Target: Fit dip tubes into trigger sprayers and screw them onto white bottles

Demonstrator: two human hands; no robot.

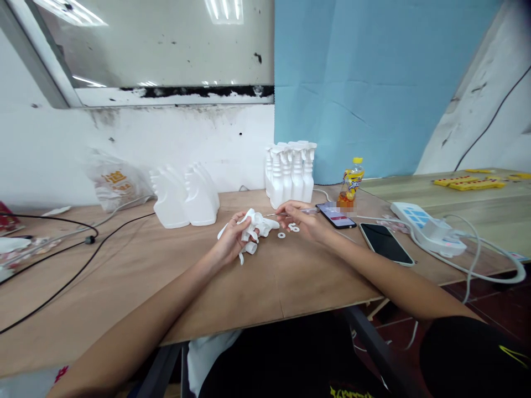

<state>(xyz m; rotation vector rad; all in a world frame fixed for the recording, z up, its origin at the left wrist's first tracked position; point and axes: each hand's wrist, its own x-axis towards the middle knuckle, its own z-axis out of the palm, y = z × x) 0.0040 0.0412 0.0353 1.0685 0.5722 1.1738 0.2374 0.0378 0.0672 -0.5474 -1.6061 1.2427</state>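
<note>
My left hand (233,239) is closed around a white spray trigger head (254,216), held above the table with its open collar turned to the right. More white trigger heads (249,249) are bunched just under and beside it. In my right hand (302,220) is a slim screwdriver-like tool (274,214) with a thin metal shaft and a clear handle. Its tip points left and meets the collar; whether it reaches inside is too small to tell. Below my right fingers, small white ring washers (281,235) lie on the brown tabletop (265,287).
Several white bottles without heads (185,196) stand at the back left, and several with trigger heads (290,174) at the back centre. To the right are a drink bottle (352,182), two phones (385,243) and a power strip (427,229). Black cables (89,239) cross the left.
</note>
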